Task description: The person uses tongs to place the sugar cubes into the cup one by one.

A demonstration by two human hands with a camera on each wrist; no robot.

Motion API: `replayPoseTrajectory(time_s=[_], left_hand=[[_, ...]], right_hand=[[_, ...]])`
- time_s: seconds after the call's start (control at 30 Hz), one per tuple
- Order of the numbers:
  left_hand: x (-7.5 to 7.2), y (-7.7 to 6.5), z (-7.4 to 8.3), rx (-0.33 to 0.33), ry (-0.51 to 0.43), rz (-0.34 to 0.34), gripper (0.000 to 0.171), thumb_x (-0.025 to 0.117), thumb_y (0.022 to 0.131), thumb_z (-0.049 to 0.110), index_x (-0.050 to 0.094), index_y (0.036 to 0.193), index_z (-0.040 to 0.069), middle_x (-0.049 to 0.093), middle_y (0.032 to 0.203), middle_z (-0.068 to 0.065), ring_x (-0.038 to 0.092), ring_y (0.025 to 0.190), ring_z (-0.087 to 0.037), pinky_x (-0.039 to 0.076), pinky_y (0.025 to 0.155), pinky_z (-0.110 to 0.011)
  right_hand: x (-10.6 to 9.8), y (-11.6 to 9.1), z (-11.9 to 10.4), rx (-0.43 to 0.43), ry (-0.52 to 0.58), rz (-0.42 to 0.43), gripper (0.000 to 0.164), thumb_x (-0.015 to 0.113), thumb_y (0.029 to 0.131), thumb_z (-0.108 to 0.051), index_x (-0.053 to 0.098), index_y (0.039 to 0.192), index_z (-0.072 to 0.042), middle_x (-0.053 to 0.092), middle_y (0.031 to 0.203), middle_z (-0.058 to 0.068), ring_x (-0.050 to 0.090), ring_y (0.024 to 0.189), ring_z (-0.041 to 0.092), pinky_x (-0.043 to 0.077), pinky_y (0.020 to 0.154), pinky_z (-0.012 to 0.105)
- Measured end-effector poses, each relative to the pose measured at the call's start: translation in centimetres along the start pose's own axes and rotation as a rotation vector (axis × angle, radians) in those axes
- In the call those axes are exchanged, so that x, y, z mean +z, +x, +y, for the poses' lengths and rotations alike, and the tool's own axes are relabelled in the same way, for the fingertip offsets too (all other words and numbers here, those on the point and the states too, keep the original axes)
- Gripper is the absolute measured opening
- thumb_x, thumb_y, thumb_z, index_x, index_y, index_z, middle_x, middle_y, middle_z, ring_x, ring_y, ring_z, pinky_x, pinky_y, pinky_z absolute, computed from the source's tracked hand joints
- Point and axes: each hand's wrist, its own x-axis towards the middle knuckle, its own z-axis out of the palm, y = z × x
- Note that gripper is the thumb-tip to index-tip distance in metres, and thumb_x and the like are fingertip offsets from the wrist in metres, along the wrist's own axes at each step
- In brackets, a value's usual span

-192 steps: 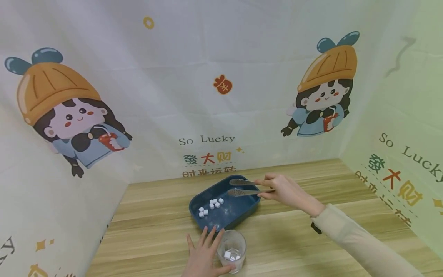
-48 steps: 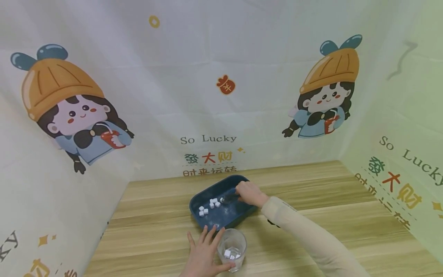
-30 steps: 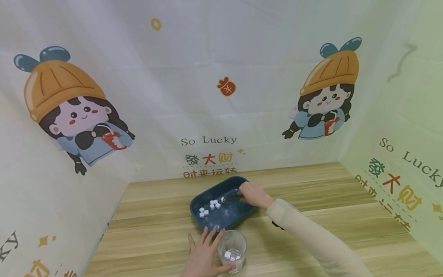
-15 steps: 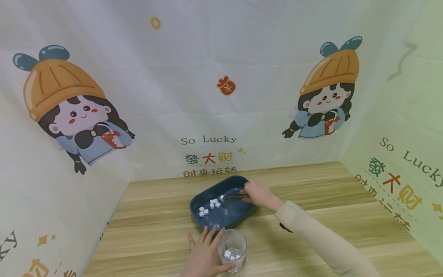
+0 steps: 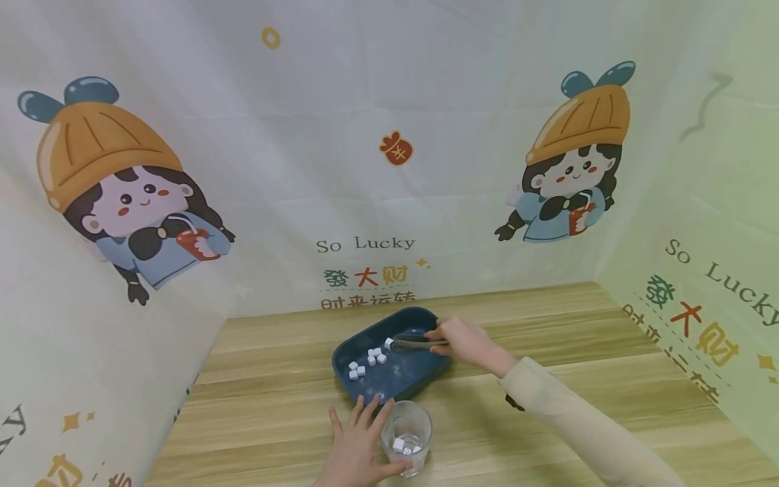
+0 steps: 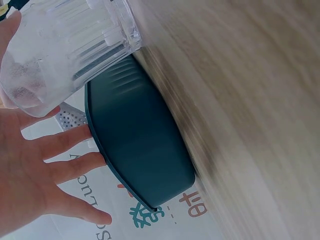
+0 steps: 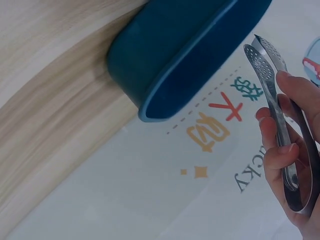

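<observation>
"Head view: what's nearest?"
"Left hand (image 5: 358, 445), fingers splayed straight, the glass (image 5: 409, 429) between thumb and forefinger."
"And farther?"
"Right hand (image 5: 470, 342) grasps tongs (image 5: 415, 343); beyond its fingers, a white cube (image 5: 389, 343) at the tips, blue tray (image 5: 404, 379) beneath."

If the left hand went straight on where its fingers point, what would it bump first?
Straight ahead of the left hand is the tray, its near side right by the fingertips, perhaps touching; depth is unclear. The glass by the thumb might get pushed along too.
</observation>
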Motion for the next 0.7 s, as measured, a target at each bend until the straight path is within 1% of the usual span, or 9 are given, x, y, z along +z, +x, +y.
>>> replayPoseTrajectory(time_s=[0.2, 0.43, 0.6, 0.7], left_hand=[[0.1, 0.0, -0.1, 0.015, -0.015, -0.002, 0.093, 0.052, 0.064, 0.075, 0.036, 0.137, 0.018, 0.042, 0.136, -0.016, 0.036, 0.123, -0.045, 0.016, 0.084, -0.078], [0.1, -0.1, -0.2, 0.021, -0.013, 0.03, 0.093, 0.05, 0.064, 0.077, 0.038, 0.136, 0.018, 0.044, 0.134, -0.017, 0.038, 0.121, -0.045, 0.018, 0.083, -0.078], [0.1, -0.1, -0.1, 0.009, -0.011, 0.011, 0.093, 0.05, 0.064, 0.076, 0.036, 0.137, 0.02, 0.043, 0.135, -0.015, 0.037, 0.123, -0.044, 0.017, 0.084, -0.077], [0.1, -0.1, -0.2, 0.008, -0.002, 0.006, 0.094, 0.051, 0.064, 0.076, 0.036, 0.137, 0.019, 0.043, 0.136, -0.015, 0.037, 0.123, -0.044, 0.017, 0.084, -0.077]], right_hand=[[-0.8, -0.5, 0.0, 0.013, 0.023, -0.001, 0.026, 0.069, 0.076, -0.022, 0.07, 0.099, -0.009, 0.058, 0.07, 0.0, 0.043, 0.051, 0.002, 0.028, 0.043, 0.014], [-0.8, -0.7, 0.3, -0.008, 0.018, 0.011, 0.025, 0.07, 0.075, -0.02, 0.07, 0.098, -0.009, 0.057, 0.069, -0.001, 0.042, 0.049, 0.001, 0.025, 0.041, 0.014], [-0.8, -1.0, 0.6, -0.012, 0.018, 0.03, 0.025, 0.071, 0.074, -0.02, 0.071, 0.096, -0.009, 0.056, 0.066, -0.002, 0.041, 0.048, 0.001, 0.024, 0.041, 0.013], [-1.0, -1.3, 0.7, 0.004, 0.035, 0.029, 0.025, 0.071, 0.075, -0.02, 0.071, 0.097, -0.009, 0.053, 0.064, -0.003, 0.036, 0.048, 0.0, 0.024, 0.042, 0.013]])
